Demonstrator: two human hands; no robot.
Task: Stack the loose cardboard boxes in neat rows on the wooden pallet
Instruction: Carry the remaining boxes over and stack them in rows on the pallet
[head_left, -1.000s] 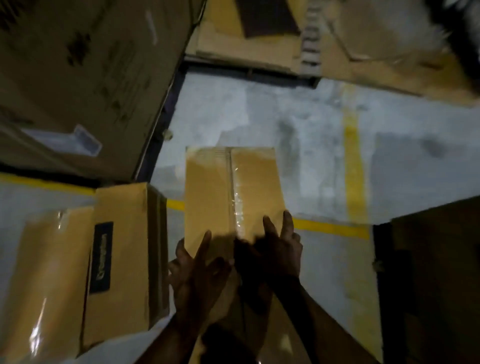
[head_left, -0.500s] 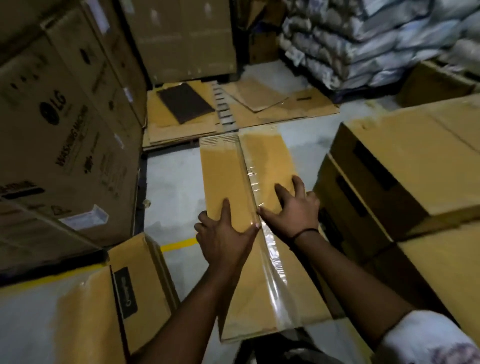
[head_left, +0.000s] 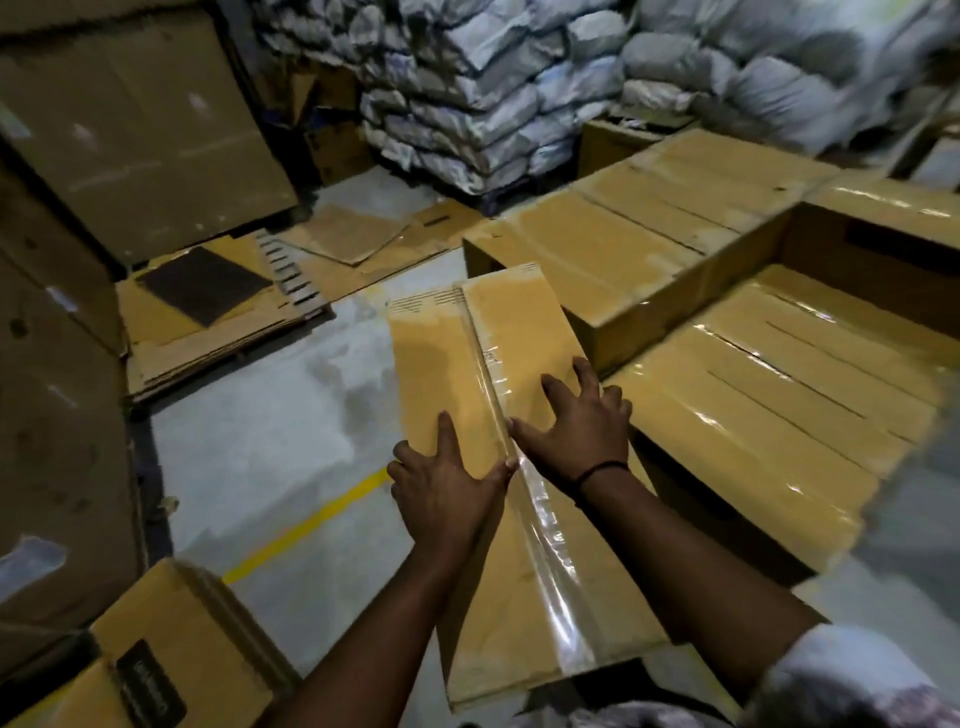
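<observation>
Both hands, left hand (head_left: 447, 493) and right hand (head_left: 576, 426), press flat with splayed grip on the long, tape-sealed cardboard box (head_left: 519, 467).

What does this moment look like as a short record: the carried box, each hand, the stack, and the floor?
carried box: long taped cardboard box, held flat
left hand: palm down on box top, left of the tape seam
right hand: palm down, right of the seam
stack: rows of boxes at the right
floor: yellow line

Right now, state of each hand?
Left hand: open, palm flat on the long taped box.
Right hand: open, fingers spread, flat on the same box.
</observation>
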